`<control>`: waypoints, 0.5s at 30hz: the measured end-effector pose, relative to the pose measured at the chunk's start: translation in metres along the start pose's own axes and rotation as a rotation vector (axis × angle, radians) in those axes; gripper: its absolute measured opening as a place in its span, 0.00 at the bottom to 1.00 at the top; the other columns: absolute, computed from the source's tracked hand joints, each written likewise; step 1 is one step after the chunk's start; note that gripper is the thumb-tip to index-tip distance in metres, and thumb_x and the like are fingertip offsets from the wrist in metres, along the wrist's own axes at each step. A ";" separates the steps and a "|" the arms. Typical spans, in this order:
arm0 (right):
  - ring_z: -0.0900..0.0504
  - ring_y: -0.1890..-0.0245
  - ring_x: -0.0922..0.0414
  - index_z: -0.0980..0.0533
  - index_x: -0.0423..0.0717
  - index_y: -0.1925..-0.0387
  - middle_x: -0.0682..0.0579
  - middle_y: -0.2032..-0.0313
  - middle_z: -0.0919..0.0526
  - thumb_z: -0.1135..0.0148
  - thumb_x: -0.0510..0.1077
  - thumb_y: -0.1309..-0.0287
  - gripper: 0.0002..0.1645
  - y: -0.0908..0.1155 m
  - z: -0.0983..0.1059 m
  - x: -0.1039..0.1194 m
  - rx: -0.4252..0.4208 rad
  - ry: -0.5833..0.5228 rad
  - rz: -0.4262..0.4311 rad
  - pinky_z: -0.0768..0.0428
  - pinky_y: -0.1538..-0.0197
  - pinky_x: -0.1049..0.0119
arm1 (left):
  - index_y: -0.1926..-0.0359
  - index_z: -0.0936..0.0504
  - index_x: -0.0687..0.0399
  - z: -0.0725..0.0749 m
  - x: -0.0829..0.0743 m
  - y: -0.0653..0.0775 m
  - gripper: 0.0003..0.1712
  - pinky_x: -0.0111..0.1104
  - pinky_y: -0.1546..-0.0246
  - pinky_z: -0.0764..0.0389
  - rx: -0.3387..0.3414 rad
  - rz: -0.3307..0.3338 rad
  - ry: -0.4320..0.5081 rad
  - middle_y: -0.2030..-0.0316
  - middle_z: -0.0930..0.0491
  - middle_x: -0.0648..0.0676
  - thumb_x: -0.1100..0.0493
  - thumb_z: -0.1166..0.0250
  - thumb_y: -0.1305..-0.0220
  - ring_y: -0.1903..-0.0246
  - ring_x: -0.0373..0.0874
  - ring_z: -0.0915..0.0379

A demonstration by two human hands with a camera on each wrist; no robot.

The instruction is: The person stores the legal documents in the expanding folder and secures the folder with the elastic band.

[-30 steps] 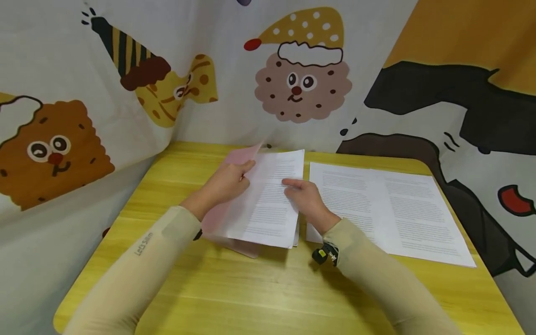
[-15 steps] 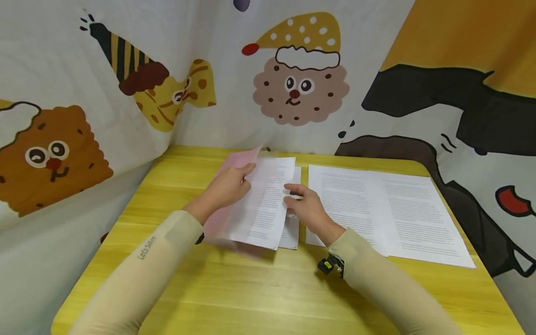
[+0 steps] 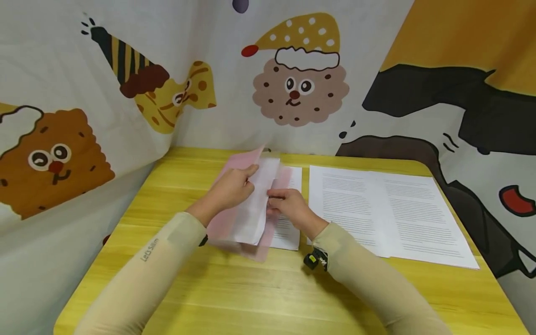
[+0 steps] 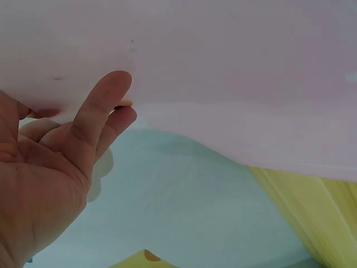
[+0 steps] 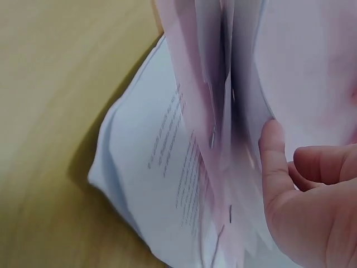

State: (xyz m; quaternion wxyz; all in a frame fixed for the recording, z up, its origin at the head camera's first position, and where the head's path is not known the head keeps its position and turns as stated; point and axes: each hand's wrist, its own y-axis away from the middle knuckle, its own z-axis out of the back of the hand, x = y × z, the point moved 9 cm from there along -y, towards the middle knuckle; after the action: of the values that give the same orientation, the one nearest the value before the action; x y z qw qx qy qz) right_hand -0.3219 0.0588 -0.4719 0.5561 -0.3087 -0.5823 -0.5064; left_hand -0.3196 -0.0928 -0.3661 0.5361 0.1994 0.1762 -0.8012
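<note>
A translucent pink folder [image 3: 243, 160] stands spread above the table. White sheets [image 3: 256, 214] lie between its covers and bend at their right edge. My left hand [image 3: 232, 188] grips the folder's left side; in the left wrist view, fingers press against the pink cover [image 4: 240, 61]. My right hand [image 3: 295, 209] reaches between the sheets and the folder's right cover [image 3: 284, 179]. In the right wrist view, a fingertip [image 5: 273, 134] touches a sheet's edge, with no sheet visibly pinched. Staples show on the inner sheets. Under the folder lies a printed stack [image 3: 286, 235].
Two printed pages [image 3: 343, 200] lie side by side, slightly overlapping, on the right of the yellow table [image 3: 234, 293]. Behind hangs a cartoon-print curtain [image 3: 226, 28]. A small black device [image 3: 311, 260] sits at my right wrist.
The sheets' right edge has shifted left, and my right hand has followed it. The folder's right cover and the stack below now show. My left hand has hardly moved.
</note>
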 end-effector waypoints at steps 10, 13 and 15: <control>0.09 0.49 0.45 0.25 0.34 0.29 0.34 0.37 0.16 0.38 0.38 0.26 0.28 0.010 0.014 -0.002 0.031 -0.012 0.004 0.11 0.44 0.56 | 0.19 0.35 0.57 -0.003 0.004 -0.001 0.36 0.30 0.80 0.38 0.022 0.010 0.037 0.86 0.34 0.46 0.62 0.49 0.27 0.86 0.38 0.47; 0.13 0.41 0.39 0.28 0.33 0.27 0.34 0.31 0.21 0.39 0.39 0.25 0.29 0.022 0.036 -0.004 0.032 0.004 0.012 0.13 0.39 0.50 | 0.18 0.37 0.56 -0.005 0.005 -0.001 0.37 0.30 0.80 0.40 0.039 0.012 0.053 0.87 0.37 0.45 0.62 0.50 0.27 0.86 0.38 0.49; 0.15 0.39 0.36 0.29 0.32 0.26 0.32 0.29 0.24 0.40 0.40 0.24 0.30 0.030 0.066 -0.007 0.000 0.041 0.011 0.14 0.37 0.48 | 0.18 0.38 0.56 -0.006 0.005 0.000 0.37 0.30 0.80 0.42 0.047 0.019 0.064 0.87 0.39 0.44 0.62 0.50 0.27 0.86 0.38 0.51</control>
State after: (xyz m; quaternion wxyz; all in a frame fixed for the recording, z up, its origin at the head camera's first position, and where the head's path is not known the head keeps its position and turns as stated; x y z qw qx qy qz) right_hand -0.3146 0.1307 -0.4630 0.5707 -0.3014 -0.5692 -0.5094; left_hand -0.3206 -0.0940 -0.3744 0.5327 0.2390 0.1723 -0.7933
